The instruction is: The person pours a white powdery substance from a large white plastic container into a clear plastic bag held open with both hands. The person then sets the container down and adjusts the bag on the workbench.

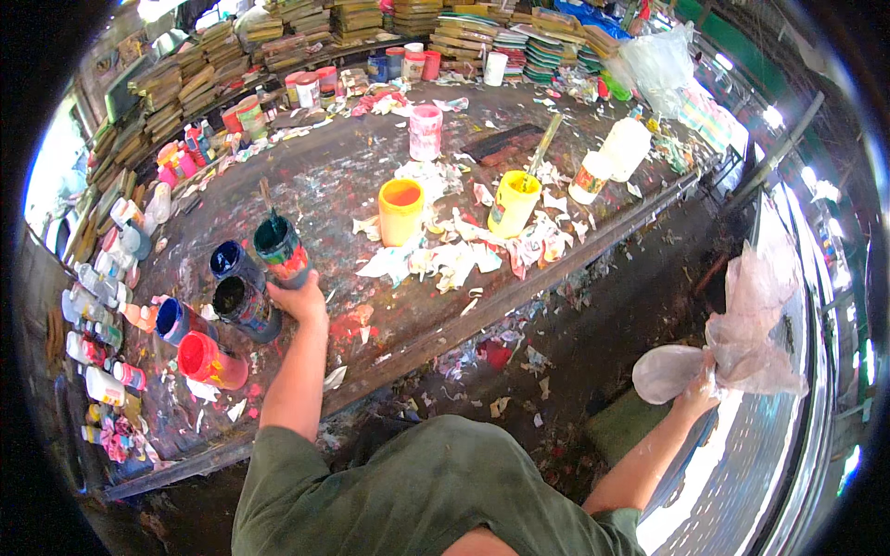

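My left hand [300, 299] grips the lower part of a container of dark green paint [286, 260], which has a stick standing in it. Close by on the worktable are a dark blue paint container [236, 263], a black one [247, 309], another blue one [184, 321] and a red one [217, 365]. Off to the right, away from the table, my right hand [699, 390] clutches a bunched, translucent plastic bag [754, 340]. A rounded part of that plastic bulges out to the left of the fingers.
Torn paper scraps [452, 257] surround an orange-yellow container [401, 221] and a yellow container [513, 212] with a stick. A pink container [425, 135] stands farther back. Stacked wooden frames [459, 42] line the far edge. Several bottles [104, 386] crowd the left edge. A metal mesh surface [730, 479] lies right.
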`<state>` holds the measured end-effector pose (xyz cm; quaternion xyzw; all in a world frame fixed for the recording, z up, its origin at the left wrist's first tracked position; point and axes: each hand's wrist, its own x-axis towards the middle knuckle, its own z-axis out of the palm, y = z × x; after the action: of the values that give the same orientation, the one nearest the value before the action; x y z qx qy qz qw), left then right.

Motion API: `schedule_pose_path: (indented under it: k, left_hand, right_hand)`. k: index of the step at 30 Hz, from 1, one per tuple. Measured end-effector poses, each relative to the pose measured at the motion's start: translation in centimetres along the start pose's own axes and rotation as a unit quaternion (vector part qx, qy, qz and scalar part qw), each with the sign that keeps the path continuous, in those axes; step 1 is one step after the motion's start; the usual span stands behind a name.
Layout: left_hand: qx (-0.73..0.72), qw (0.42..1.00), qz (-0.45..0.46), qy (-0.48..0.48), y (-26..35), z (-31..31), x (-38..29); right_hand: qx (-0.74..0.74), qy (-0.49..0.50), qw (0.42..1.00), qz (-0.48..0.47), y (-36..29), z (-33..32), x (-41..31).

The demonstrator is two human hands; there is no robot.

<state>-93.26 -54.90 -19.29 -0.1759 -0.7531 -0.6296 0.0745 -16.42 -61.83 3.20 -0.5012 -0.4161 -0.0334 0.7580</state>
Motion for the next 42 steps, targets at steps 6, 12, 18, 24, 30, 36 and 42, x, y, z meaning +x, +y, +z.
schedule_pose_path:
  k: [6,12,18,24,30,36,42]
  left_hand:
    - [-0.201,0.944,0.091,-0.246,10.2,1.4,-8.6]
    - [-0.174,0.932,0.075,-0.309,14.9,13.1,-6.6]
    - [-0.173,0.905,0.157,-0.356,15.8,13.1,-7.2]
    - [-0.225,0.868,0.38,-0.229,16.9,11.5,-4.2]
    - [-0.302,0.916,0.201,-0.171,15.8,16.6,4.1]
    - [-0.273,0.934,0.032,-0.228,11.2,18.0,8.6]
    - [0.043,0.989,0.139,-0.009,9.5,16.8,3.3]
  right_hand:
    - [-0.002,0.003,0.998,0.069,-0.7,-0.8,0.1]
    - [-0.019,0.022,0.999,0.032,-1.2,-1.7,-0.1]
    - [-0.07,0.013,0.997,0.013,-4.7,-2.0,-0.9]
    - [-0.094,0.028,0.994,0.047,-8.0,-1.0,-2.3]
    - [-0.115,0.021,0.992,0.045,-8.5,-0.7,-3.1]
    - [-0.113,0.013,0.993,-0.007,-6.4,-3.1,-2.2]
    - [-0.131,0.007,0.991,0.004,-6.2,-3.3,-1.8]
